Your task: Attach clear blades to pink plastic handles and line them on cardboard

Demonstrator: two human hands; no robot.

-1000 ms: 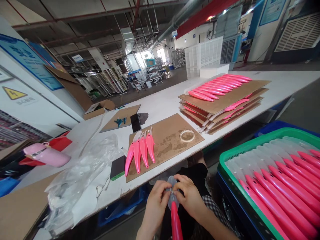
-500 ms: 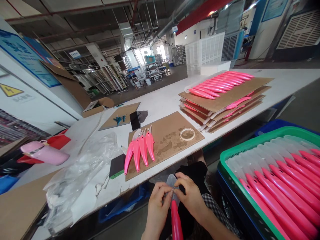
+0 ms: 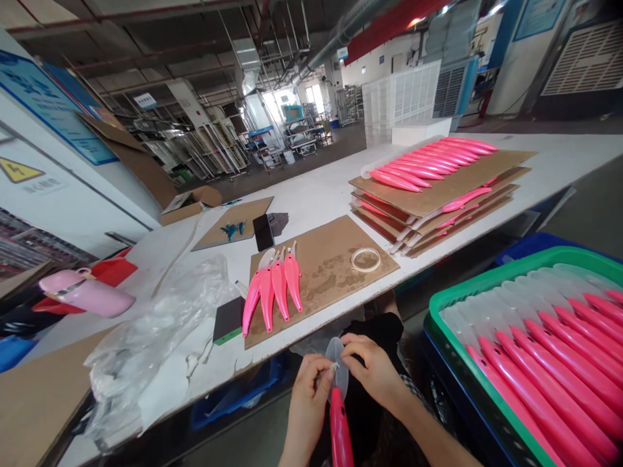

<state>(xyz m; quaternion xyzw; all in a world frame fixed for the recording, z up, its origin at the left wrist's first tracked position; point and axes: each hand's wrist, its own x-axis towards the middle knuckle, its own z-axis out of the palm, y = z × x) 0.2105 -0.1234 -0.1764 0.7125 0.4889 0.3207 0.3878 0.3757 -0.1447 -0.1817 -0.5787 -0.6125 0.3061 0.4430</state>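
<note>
Below the table's front edge, a pink fishing lure [image 3: 341,428] with a clear plastic lip [image 3: 342,373] points up between my hands, its lower end cut off by the picture. My left hand [image 3: 311,389] is closed, thumb and forefinger pinching a small whitish scrap [image 3: 335,367] at the lip; what it is made of is too small to tell. On the other side, my right hand [image 3: 372,366] has its fingers closed on the lip's upper right edge. Several shorter pink lures [image 3: 277,292] lie side by side on a stained cardboard sheet [image 3: 331,279].
To the right, a green tray [image 3: 438,318] holds several pink lures with clear lips. Stacked cardboard layers [image 3: 438,188] carry more. A ring of pale cord [image 3: 366,260], a phone [image 3: 263,233], a dark block [image 3: 228,321], plastic film [image 3: 160,344] and a pink bottle [image 3: 87,295] lie about.
My hands have drawn slightly apart at the lip. The right fingers have shifted up and away from the lip's base, and the whitish scrap now shows at my left fingertips.
</note>
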